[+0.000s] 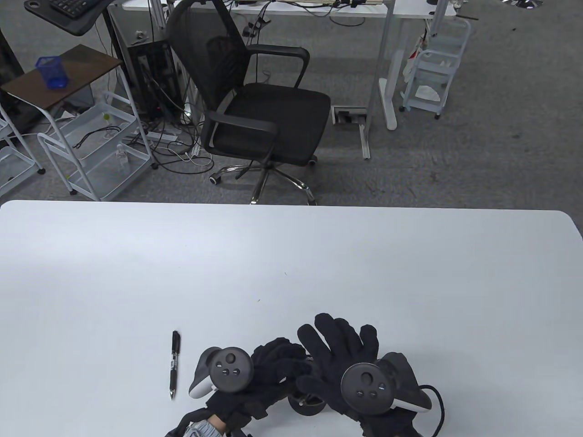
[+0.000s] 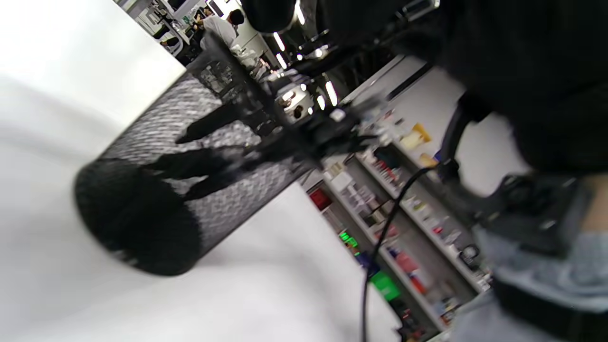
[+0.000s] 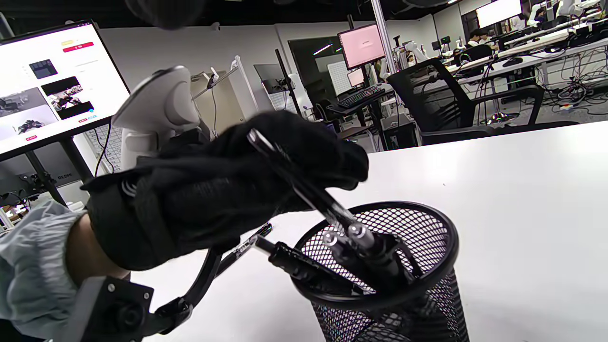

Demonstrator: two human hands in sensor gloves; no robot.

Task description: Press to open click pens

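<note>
A black mesh pen cup [image 3: 427, 247] stands at the table's near edge and holds several click pens [image 3: 361, 235]. In the table view the cup [image 1: 309, 405] is mostly hidden under my hands. My left hand [image 1: 284, 357] is curled and grips a black pen [image 3: 304, 187], held slanted, its lower end at the cup's mouth. My right hand [image 1: 339, 334] hovers over the cup with fingers spread and holds nothing. Another black pen [image 1: 175, 364] lies on the table left of my left hand. The left wrist view shows the cup [image 2: 156, 199], blurred.
The white table [image 1: 291, 264] stretches ahead of the hands. A black office chair [image 1: 255, 104] stands on the floor beyond its far edge. A cable [image 1: 439, 405] runs from my right wrist.
</note>
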